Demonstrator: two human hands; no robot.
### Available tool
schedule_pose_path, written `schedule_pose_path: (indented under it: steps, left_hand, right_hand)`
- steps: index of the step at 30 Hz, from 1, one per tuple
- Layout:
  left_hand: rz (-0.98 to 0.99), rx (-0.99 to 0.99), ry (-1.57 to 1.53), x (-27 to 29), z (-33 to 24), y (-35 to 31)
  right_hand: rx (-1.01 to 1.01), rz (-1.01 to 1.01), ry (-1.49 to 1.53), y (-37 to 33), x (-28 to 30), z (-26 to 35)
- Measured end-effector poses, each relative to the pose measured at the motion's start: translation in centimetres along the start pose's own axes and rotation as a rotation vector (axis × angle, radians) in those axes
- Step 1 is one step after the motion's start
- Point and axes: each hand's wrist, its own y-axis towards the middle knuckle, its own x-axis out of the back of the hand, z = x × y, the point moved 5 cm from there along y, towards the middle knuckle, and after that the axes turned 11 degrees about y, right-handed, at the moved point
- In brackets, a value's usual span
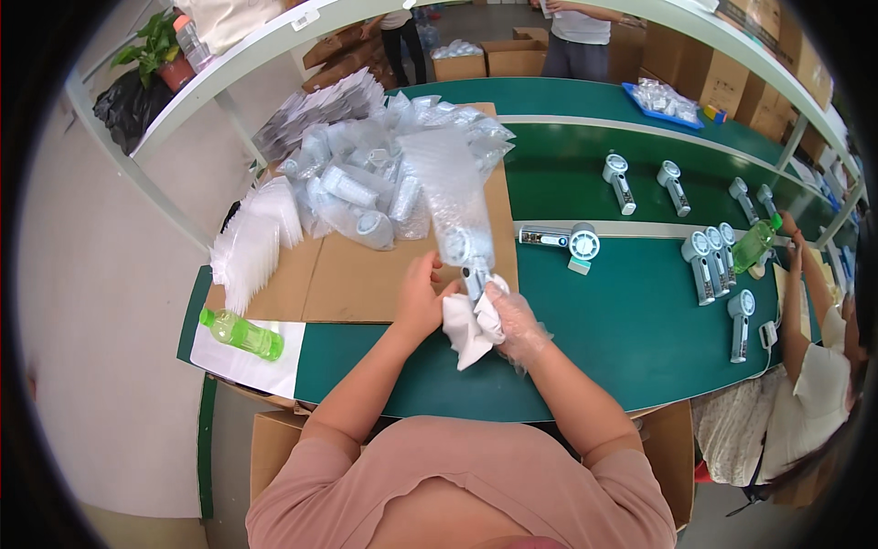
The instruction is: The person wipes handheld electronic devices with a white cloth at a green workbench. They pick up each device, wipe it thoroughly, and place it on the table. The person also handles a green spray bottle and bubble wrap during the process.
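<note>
A handheld fan [474, 282] sits with its round head inside a clear bubble-wrap bag [448, 183] that points away from me. My right hand [517, 322], in a thin clear plastic glove, is closed around the lower handle together with a crumpled white cloth [468, 334]. On the other side, my bare left hand [421, 295] has its thumb and fingers apart beside the bag's mouth. Its thumb comes close to the cloth; whether it touches is hard to tell. Another fan [583, 243] lies to the right on the green table.
Wrapped fans [366, 224] pile up on a cardboard sheet [357, 279], beside stacked bubble bags [256, 238]. A green bottle [242, 335] lies at left. More fans [702, 265] stand in rows at right, where a co-worker [805, 366] reaches in. A blue tray [663, 102] is farther back.
</note>
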Motion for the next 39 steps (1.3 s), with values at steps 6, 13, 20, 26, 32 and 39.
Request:
schedule_pose_path:
  steps: [6, 13, 20, 26, 32, 39]
  left_hand:
    - [-0.064, -0.064, -0.316, -1.7, 1.0, 1.2]
    - [0.465, 0.299, -0.182, -3.9, 2.0, -0.8]
    - [0.152, 0.176, -0.576, -4.0, 2.3, -2.4]
    - [0.090, -0.154, 0.190, -0.4, -1.6, -0.6]
    - [0.283, -0.229, 0.035, -0.7, -2.7, -1.8]
    - [0.430, 0.309, -0.713, 3.6, -3.3, -1.3]
  right_hand:
    - [-0.082, 0.071, -0.022, 0.1, 0.7, -1.6]
    - [-0.117, 0.050, 0.184, -0.1, 0.3, -1.7]
    - [-0.006, -0.085, 0.047, 0.9, 1.6, -1.0]
    - [0.012, -0.195, -0.154, 1.0, 2.4, -2.2]
    - [-0.028, -0.126, -0.028, 0.5, 2.0, -0.6]
    - [0.135, 0.188, -0.569, -2.3, -1.1, 2.0]
